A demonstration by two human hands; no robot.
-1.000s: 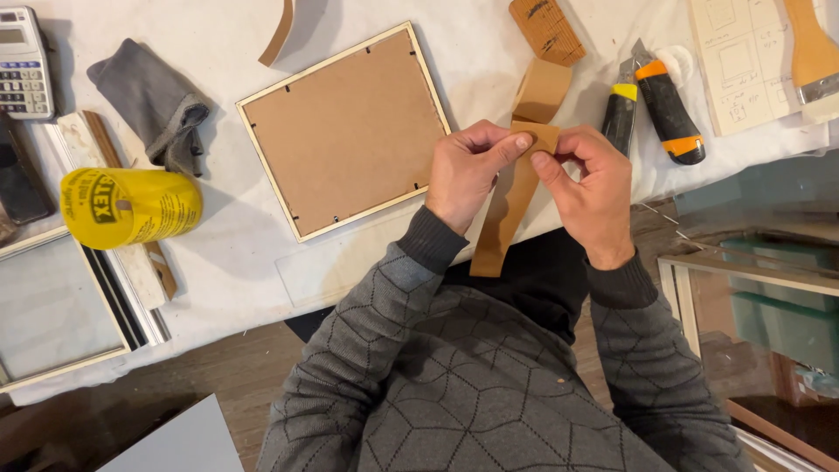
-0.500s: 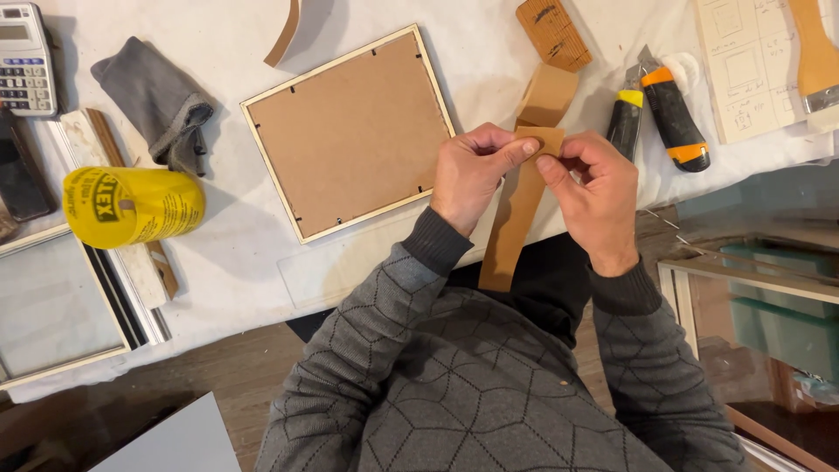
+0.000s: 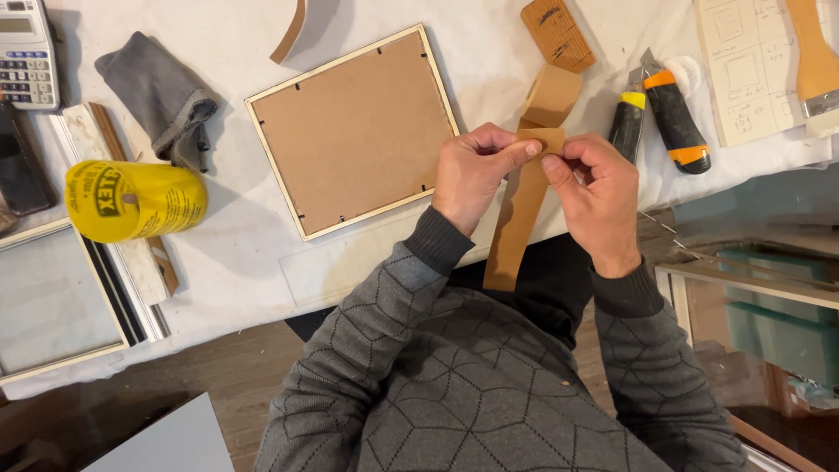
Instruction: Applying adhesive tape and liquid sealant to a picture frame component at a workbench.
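Yellow tape roll (image 3: 135, 200) and picture frame (image 3: 354, 131), back up, are lying unmoved on worktop (image 3: 489, 52). Left hand (image 3: 474, 173) and right hand (image 3: 594, 188) are still pinching brown tape strip (image 3: 522, 210) at frame's 3 o'clock; strip's now hanging straighter, w/ utility knives (image 3: 660, 118) at 1 o'clock.

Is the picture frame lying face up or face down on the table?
Face down. The picture frame shows its brown backing board, with small dark tabs along the inner edge, and lies flat on the white cloth.
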